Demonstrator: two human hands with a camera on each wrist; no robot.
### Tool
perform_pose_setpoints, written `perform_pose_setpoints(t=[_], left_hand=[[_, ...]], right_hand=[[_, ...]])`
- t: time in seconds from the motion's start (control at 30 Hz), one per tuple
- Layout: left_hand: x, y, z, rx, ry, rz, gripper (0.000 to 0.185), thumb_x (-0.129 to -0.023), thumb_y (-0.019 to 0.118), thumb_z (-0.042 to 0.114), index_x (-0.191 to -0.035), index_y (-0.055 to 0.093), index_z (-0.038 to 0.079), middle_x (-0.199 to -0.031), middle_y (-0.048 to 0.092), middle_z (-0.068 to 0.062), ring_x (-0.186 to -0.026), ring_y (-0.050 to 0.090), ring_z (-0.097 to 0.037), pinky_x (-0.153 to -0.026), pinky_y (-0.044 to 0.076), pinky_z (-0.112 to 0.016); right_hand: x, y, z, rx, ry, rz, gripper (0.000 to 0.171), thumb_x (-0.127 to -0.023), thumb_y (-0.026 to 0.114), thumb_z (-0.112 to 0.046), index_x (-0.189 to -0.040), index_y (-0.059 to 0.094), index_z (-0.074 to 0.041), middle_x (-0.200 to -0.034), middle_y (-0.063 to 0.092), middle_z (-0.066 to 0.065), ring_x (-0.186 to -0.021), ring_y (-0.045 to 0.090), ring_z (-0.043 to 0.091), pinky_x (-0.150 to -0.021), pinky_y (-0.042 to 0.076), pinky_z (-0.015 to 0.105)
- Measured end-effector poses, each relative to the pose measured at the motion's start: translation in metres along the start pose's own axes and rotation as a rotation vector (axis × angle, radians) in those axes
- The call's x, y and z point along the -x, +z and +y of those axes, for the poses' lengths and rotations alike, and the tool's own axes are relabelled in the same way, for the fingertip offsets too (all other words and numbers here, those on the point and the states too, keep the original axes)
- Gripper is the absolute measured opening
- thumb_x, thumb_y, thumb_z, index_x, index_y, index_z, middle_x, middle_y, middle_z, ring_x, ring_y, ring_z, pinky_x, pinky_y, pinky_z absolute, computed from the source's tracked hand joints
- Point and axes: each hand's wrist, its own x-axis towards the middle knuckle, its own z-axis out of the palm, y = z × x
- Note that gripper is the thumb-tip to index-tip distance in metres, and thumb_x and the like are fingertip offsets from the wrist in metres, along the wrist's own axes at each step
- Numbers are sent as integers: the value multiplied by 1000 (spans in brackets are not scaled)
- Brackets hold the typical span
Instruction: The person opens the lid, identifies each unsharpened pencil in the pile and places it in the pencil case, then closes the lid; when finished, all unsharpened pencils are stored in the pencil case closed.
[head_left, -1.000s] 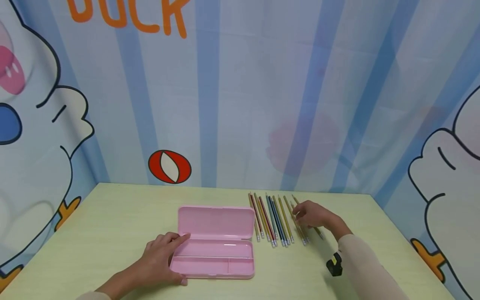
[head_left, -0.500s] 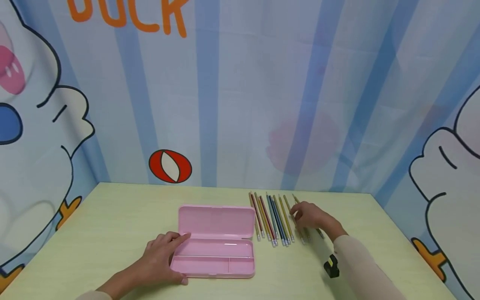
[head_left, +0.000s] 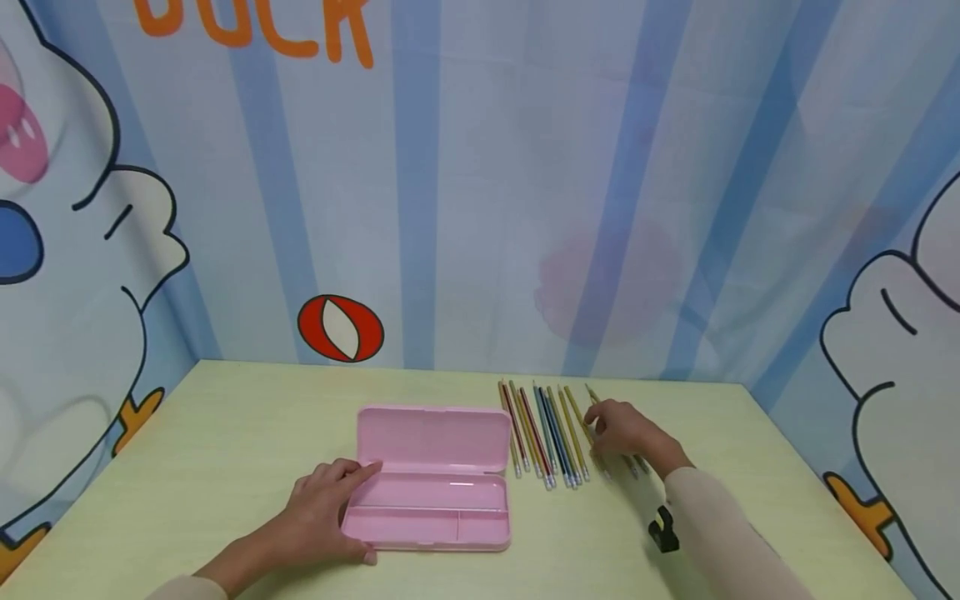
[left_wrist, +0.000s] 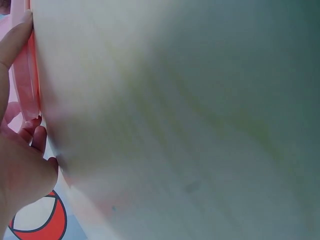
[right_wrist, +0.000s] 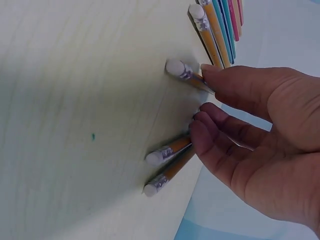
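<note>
A pink pencil case [head_left: 433,437] lies with its lid raised back, its tray compartments bare. My left hand [head_left: 318,512] holds its left end, thumb at the front edge and forefinger near the hinge; the left wrist view shows this hand [left_wrist: 22,172] at the case's side [left_wrist: 26,80]. Several pencils [head_left: 551,442] lie in a loose row right of the case. Over the right end of that row is my right hand [head_left: 626,429]. In the right wrist view its thumb touches one pencil [right_wrist: 181,69], while bent fingertips touch two others [right_wrist: 172,149]; a gap separates thumb and fingers.
The pale wooden table [head_left: 247,425] ends at a striped blue curtain [head_left: 480,208] with cartoon prints behind. A black strap piece [head_left: 663,531] hangs under the right sleeve [head_left: 731,533].
My right hand has shifted slightly left, then back right. One pencil has slid right, away from its neighbour, beside the rightmost pencil. The left hand and the case have stayed put.
</note>
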Motion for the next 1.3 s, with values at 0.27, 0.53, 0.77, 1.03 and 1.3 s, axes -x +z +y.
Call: perform_pose_setpoints(t=[0.27,0.53,0.77,1.03,1.3], left_hand=[[0,0,0,12,-9,-6,109,-56,91,57,-148,49,19,-128,52,-2,-112,45,-20,-96,35,-54],[0,0,0,7,-12,-2,109,-56,92,57,-148,49,19,-129,52,-3,-113,45,-21,-97,35,-53],[0,0,0,12,-16,-2,108,-56,92,55,-148,49,19,-130,52,-4,-114,45,-21,-98,35,-54],[1,1,1,-4,3,24,107,-56,93,54,-147,50,17,-129,53,-5,-113,46,-22,-98,35,-55],[2,0,2,1,5,14,106,-57,92,55,-147,50,17,-129,53,-5,-112,46,-22,-97,36,-55]], right_hand=[[-8,0,0,31,16,1,49,-82,68,9,-129,61,3,-97,67,15,-85,64,25,-69,52,37],[-17,-2,1,24,58,-35,57,-81,61,13,-136,57,0,-97,67,15,-74,61,20,-60,49,33],[-23,-2,-3,46,110,-46,65,-77,57,18,-137,58,-5,-147,43,33,-62,51,19,-49,39,28],[-23,-5,-7,42,138,-52,63,-81,56,18,-139,56,-6,-151,37,34,-48,46,14,-44,37,24],[-23,1,-7,53,129,-38,61,-82,53,16,-139,55,-6,-147,43,34,-46,40,12,-43,34,24]])
